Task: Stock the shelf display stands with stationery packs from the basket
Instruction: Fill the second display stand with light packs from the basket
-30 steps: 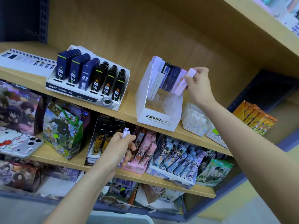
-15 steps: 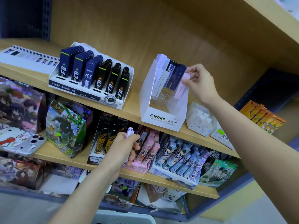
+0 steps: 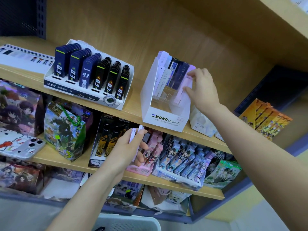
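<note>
Right hand [image 3: 202, 90] pinches a pale pink pack [image 3: 183, 92], long axis steeply tilted, in the right slot of the MONO stand [image 3: 164, 120]; left hand [image 3: 125, 149], lower and nearer, grips spare packs [image 3: 134, 134].

Bare shelf [image 3: 133, 100] strip gives passage between lead tray [image 3: 75, 90] at 9 o'clock and MONO stand [image 3: 166, 120] at 3 o'clock; upper shelf [image 3: 281, 17] overhangs at 12 o'clock.

The stand [image 3: 147, 95] is white with black lettering. The pack [image 3: 182, 92] is pale pink. The shelf [image 3: 133, 112] is tan wood.
</note>
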Tool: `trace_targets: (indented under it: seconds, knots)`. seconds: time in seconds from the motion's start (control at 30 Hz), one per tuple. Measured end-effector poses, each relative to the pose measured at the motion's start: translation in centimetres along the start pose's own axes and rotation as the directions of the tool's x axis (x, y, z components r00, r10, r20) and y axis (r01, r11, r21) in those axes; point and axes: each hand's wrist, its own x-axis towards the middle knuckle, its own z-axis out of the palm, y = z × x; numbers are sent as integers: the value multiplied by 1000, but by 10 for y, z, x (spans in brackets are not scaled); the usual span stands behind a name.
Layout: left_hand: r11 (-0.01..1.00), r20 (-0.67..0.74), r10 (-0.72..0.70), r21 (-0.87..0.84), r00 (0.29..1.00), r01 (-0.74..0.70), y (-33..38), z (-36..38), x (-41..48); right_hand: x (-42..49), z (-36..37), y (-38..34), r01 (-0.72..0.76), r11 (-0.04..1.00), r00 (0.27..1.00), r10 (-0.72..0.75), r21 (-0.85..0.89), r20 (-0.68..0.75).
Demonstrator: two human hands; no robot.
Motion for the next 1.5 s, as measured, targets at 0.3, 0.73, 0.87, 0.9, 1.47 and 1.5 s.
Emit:
trace_targets:
  seconds: [0.3, 0.73, 0.87, 0.9, 1.47, 1.5]
  knots:
    - [988, -5, 120, 96, 993, -119, -8, -5, 1, -102, 6, -66, 74, 868, 990, -124, 490, 69]
    - [924, 31, 224, 312, 974, -222, -3, -4, -3, -116, -3, -71, -515, 518, 825, 83, 683, 560]
    - [971, -14, 182, 159, 983, -177, 1, -7, -5, -116, -12, -57, -454, 471, 884, 134, 756, 447]
    - [985, -31, 150, 93, 988, -146, 2, -8, -5, -117, -14, -54, -411, 496, 905, 121, 764, 408]
    - [947, -76, 261, 212, 962, -241, 2, -4, -5, -149, -6, -65, -370, 671, 868, 4, 642, 496]
    - [939, -80, 278, 234, 957, -253, 3, -4, -6, -148, -6, -66, -388, 663, 859, 8, 640, 511]
